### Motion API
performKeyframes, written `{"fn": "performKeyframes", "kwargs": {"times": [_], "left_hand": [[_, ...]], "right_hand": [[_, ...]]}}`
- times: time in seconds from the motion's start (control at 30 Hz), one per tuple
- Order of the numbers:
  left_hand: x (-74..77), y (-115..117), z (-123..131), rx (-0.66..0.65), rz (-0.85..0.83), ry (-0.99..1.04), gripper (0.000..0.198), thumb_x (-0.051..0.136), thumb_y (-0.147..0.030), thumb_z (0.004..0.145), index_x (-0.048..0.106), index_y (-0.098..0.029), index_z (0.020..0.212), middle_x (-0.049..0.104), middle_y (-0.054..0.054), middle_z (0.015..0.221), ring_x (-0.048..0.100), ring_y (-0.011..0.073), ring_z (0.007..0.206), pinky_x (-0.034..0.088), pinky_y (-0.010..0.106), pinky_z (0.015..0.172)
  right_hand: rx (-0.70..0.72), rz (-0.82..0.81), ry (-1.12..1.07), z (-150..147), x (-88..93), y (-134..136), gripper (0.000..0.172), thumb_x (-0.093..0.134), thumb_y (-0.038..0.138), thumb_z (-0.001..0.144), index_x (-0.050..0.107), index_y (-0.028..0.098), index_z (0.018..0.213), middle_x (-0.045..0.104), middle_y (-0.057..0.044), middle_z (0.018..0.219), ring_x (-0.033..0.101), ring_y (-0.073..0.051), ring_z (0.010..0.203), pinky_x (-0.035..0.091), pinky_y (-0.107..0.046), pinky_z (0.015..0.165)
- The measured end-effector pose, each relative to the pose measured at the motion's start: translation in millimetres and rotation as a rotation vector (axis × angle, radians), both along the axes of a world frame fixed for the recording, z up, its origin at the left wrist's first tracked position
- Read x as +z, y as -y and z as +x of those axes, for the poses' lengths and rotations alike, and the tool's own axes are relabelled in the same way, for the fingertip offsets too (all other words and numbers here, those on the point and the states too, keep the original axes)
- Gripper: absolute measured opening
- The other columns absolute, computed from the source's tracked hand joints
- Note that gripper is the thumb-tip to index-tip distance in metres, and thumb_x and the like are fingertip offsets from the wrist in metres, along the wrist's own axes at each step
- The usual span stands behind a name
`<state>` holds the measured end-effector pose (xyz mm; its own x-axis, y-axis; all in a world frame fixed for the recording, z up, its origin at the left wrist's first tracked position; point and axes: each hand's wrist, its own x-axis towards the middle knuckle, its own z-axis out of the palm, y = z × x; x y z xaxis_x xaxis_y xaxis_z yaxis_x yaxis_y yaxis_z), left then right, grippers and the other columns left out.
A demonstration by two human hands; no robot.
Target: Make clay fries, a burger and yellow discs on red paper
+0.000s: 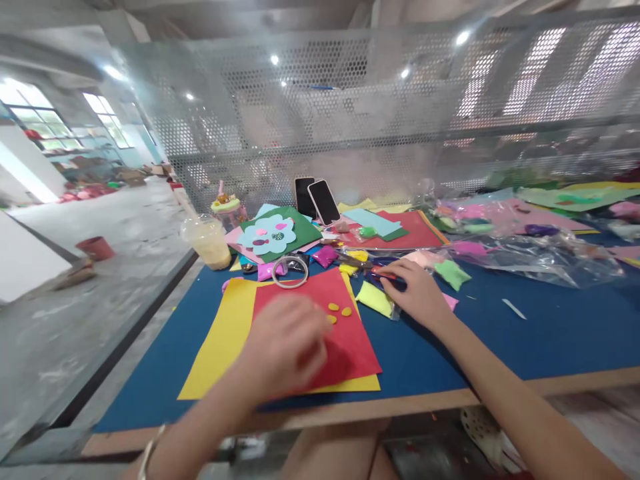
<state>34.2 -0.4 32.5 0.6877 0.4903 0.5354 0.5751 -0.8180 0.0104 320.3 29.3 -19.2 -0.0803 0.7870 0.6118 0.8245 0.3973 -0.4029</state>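
Note:
My right hand (419, 293) is at the handles of a pair of scissors (367, 265), with thumb and fingers closed about them; the blades point left. Just below the scissors lies a packet of light yellow clay (376, 299). My left hand (287, 343), smeared by motion, is over a red sheet (300, 293), its fingers seemingly curled; what they hold, if anything, is hidden. Several small yellow clay pieces (347, 311) lie on the red sheet beside that hand. Under the red sheet is a yellow sheet (220, 340). A roll of tape (291, 272) rests at the red sheet's top edge.
A plastic cup (207, 241) stands at the table's left edge. Two phones (324, 202) lean at the back, near a light blue paper flower (269, 234). Clear plastic bags (545, 257) and coloured clay lie to the right. A perforated metal screen (320, 127) rises behind.

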Motion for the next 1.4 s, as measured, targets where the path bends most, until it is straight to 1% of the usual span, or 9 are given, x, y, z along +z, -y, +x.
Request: {"fn": "performKeyframes", "kwargs": {"times": [0.1,0.23,0.43,0.7,0.93,1.13,1.2,1.3,1.4], "left_hand": [[3.9,-56.7,-4.2,0.256,-0.221,-0.138,0.013,0.054,-0.019,0.082,0.064,-0.018,0.092,0.066,0.008,0.098,0.058,0.0230,0.091,0.044,0.036,0.077],[-10.4,-100.0,-14.9,0.285,-0.272,-0.145,0.007,0.064,-0.025,0.077,0.065,-0.018,0.076,0.066,0.008,0.092,0.056,0.0264,0.092,0.040,0.039,0.080],[-22.4,-94.0,-14.8,0.252,-0.339,0.012,0.017,0.053,-0.028,0.086,0.060,-0.018,0.075,0.066,0.005,0.081,0.059,0.0208,0.078,0.041,0.033,0.072],[-32.0,-85.8,-1.2,0.236,-0.437,0.252,0.017,0.047,-0.031,0.088,0.055,-0.019,0.080,0.062,0.004,0.082,0.057,0.0171,0.072,0.042,0.027,0.063],[-22.7,-72.1,6.7,0.204,-0.492,0.396,0.016,0.050,-0.032,0.086,0.052,-0.019,0.076,0.056,-0.002,0.066,0.050,0.0127,0.059,0.037,0.024,0.055],[-15.9,-67.4,4.2,0.228,-0.571,0.655,0.019,0.054,-0.034,0.083,0.050,-0.019,0.072,0.049,-0.003,0.063,0.045,0.0120,0.059,0.035,0.023,0.056],[-14.9,-68.1,2.4,0.230,-0.590,0.696,0.018,0.055,-0.034,0.082,0.050,-0.019,0.072,0.051,-0.003,0.064,0.046,0.0121,0.060,0.036,0.023,0.057],[-13.4,-69.0,1.7,0.227,-0.610,0.745,0.019,0.056,-0.035,0.082,0.052,-0.019,0.072,0.052,-0.003,0.065,0.047,0.0122,0.061,0.037,0.023,0.059],[-11.7,-67.6,3.0,0.200,-0.624,0.788,0.018,0.057,-0.034,0.081,0.053,-0.019,0.072,0.052,-0.003,0.065,0.046,0.0121,0.062,0.037,0.023,0.059]], "right_hand": [[0.052,-0.129,-0.010,-20.3,13.5,-5.8,0.018,0.053,0.020,0.083,0.071,0.017,0.085,0.066,-0.007,0.080,0.061,-0.021,0.074,0.047,-0.035,0.067],[0.164,-0.173,0.005,-64.5,25.2,-30.2,0.016,0.056,0.017,0.080,0.071,0.018,0.084,0.070,-0.005,0.079,0.062,-0.019,0.071,0.047,-0.030,0.065],[0.268,-0.172,-0.050,-102.0,15.8,-53.2,0.019,0.063,0.019,0.079,0.073,0.018,0.095,0.074,-0.007,0.092,0.067,-0.018,0.080,0.052,-0.030,0.074],[0.258,-0.123,-0.240,-97.6,10.5,-43.9,0.015,0.064,0.020,0.081,0.073,0.020,0.092,0.075,-0.004,0.091,0.070,-0.018,0.083,0.055,-0.029,0.079],[0.303,0.020,-0.289,-96.9,18.7,-35.9,0.011,0.063,0.022,0.082,0.072,0.022,0.088,0.074,-0.002,0.088,0.069,-0.018,0.083,0.055,-0.031,0.079],[0.121,0.066,-0.165,-54.2,37.9,-29.3,0.033,0.052,0.024,0.087,0.064,0.024,0.118,0.070,-0.005,0.106,0.067,-0.020,0.093,0.053,-0.034,0.084],[-0.025,-0.082,0.032,-24.6,38.6,-27.6,0.028,0.054,0.025,0.084,0.069,0.022,0.108,0.070,-0.006,0.106,0.066,-0.023,0.093,0.053,-0.036,0.081],[0.023,-0.374,0.235,15.1,28.7,-25.6,0.032,0.059,0.027,0.077,0.069,0.022,0.107,0.071,-0.006,0.102,0.067,-0.025,0.088,0.053,-0.035,0.075],[0.008,-0.433,0.301,33.1,11.9,-28.4,0.045,0.059,0.027,0.075,0.063,0.021,0.120,0.068,-0.009,0.107,0.066,-0.025,0.087,0.052,-0.032,0.068]]}}
